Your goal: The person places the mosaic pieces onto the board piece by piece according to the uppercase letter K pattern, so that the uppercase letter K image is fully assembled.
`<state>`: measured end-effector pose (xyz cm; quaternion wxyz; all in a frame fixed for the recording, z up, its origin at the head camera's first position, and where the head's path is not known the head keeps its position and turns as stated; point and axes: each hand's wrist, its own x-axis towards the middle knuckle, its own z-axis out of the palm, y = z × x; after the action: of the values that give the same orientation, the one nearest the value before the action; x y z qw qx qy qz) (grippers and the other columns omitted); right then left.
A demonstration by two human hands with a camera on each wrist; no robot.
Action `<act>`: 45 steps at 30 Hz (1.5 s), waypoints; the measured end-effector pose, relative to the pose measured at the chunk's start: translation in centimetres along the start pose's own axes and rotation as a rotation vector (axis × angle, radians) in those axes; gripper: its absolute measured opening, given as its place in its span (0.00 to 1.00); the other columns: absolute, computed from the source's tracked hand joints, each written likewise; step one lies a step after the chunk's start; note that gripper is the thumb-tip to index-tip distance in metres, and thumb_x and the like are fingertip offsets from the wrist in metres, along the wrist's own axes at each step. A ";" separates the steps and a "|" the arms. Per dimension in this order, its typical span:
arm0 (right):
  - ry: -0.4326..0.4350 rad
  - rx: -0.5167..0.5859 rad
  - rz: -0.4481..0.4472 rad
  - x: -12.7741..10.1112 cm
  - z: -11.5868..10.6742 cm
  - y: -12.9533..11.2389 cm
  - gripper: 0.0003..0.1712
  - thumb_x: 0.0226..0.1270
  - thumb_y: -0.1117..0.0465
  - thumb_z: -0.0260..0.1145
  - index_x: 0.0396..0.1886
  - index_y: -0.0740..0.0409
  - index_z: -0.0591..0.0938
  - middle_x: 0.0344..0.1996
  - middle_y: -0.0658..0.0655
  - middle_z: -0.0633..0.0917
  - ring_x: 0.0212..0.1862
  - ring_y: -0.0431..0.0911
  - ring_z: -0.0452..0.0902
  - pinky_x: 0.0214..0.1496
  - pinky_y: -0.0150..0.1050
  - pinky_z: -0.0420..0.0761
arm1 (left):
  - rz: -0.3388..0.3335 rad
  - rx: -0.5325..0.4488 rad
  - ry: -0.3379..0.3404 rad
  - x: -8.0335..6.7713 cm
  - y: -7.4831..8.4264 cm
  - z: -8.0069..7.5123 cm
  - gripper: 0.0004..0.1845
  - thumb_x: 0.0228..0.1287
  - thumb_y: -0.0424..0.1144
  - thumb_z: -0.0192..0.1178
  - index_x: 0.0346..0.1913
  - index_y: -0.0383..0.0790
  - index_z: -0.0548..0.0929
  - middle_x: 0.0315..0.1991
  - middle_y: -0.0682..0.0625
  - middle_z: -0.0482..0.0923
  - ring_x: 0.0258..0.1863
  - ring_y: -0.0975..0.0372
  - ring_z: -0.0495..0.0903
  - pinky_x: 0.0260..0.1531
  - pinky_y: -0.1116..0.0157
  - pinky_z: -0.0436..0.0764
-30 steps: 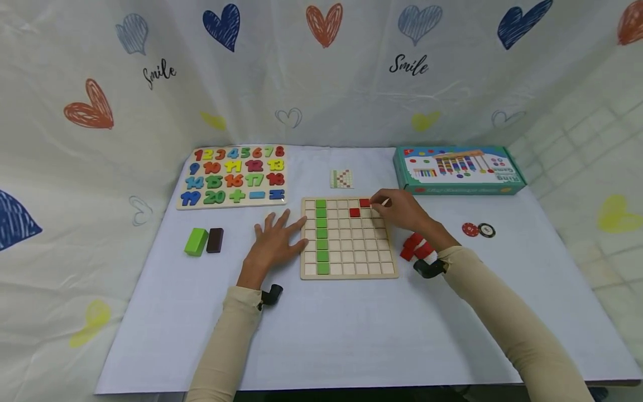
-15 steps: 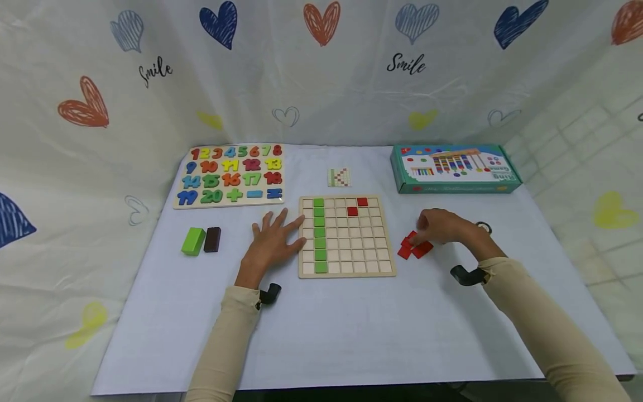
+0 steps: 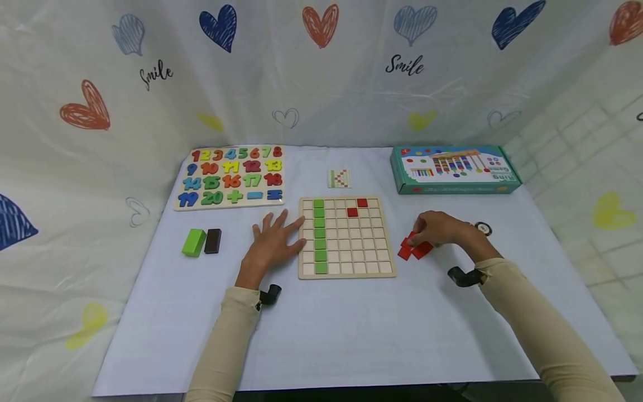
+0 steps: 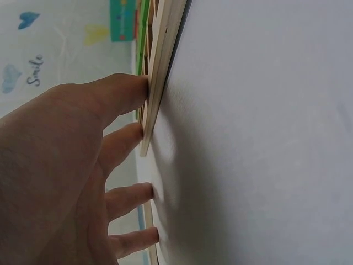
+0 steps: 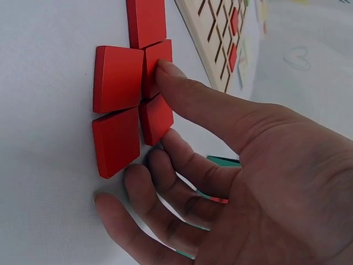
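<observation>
A wooden grid board (image 3: pixel 348 276) lies mid-table, with a column of green square tiles (image 3: pixel 320 234) and two red tiles set in its far right part. My left hand (image 3: pixel 268 245) spreads its fingers at the board's left edge; thumb and index finger touch the rim in the left wrist view. To the board's right, my right hand (image 3: pixel 442 228) is over several loose red square tiles (image 5: pixel 117 77). Its thumb rests on one red tile (image 5: pixel 157 67), and the curled index fingertip meets the edge of the adjoining red tile (image 5: pixel 157 118).
A number puzzle board (image 3: pixel 231 205) lies back left. In front of it are green (image 3: pixel 193 243) and dark brown (image 3: pixel 212 241) blocks. Behind the grid board is a small pattern card (image 3: pixel 339 178); a teal box (image 3: pixel 457 170) stands back right. A black-and-white disc (image 3: pixel 483 228) lies near my right wrist.
My right hand has left the board's far right corner and come down to the loose red tiles, staying there over the last half second. The left hand stays at the board's edge.
</observation>
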<state>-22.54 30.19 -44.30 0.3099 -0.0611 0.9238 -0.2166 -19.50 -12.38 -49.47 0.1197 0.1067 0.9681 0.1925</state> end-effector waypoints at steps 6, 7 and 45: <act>-0.005 0.015 -0.005 0.1 0.0 0.0 0.28 0.68 0.50 0.77 0.52 0.67 0.77 0.44 0.62 0.82 0.44 0.52 0.76 0.39 0.42 0.84 | -0.004 -0.003 0.007 -0.1 0.0 0.0 0.37 0.75 0.60 0.61 0.83 0.63 0.65 0.87 0.44 0.50 0.85 0.38 0.43 0.75 0.25 0.45; -0.007 0.018 -0.003 0.1 0.0 0.0 0.28 0.69 0.50 0.76 0.52 0.67 0.77 0.44 0.62 0.82 0.44 0.52 0.76 0.39 0.42 0.84 | -0.002 -0.001 0.009 -0.1 0.1 0.0 0.37 0.75 0.60 0.61 0.83 0.63 0.65 0.87 0.44 0.50 0.85 0.38 0.43 0.75 0.25 0.45; 0.122 0.018 -0.095 -0.6 0.0 -0.4 0.16 0.71 0.60 0.72 0.49 0.65 0.79 0.46 0.64 0.85 0.47 0.55 0.80 0.43 0.42 0.84 | 0.049 0.117 0.074 -0.4 -0.1 -0.5 0.36 0.74 0.62 0.63 0.80 0.61 0.70 0.83 0.44 0.61 0.82 0.39 0.57 0.73 0.29 0.61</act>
<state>-22.07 29.95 -43.76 0.2432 -0.0888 0.9350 -0.2425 -19.29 -12.73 -48.95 0.0724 0.1301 0.9786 0.1422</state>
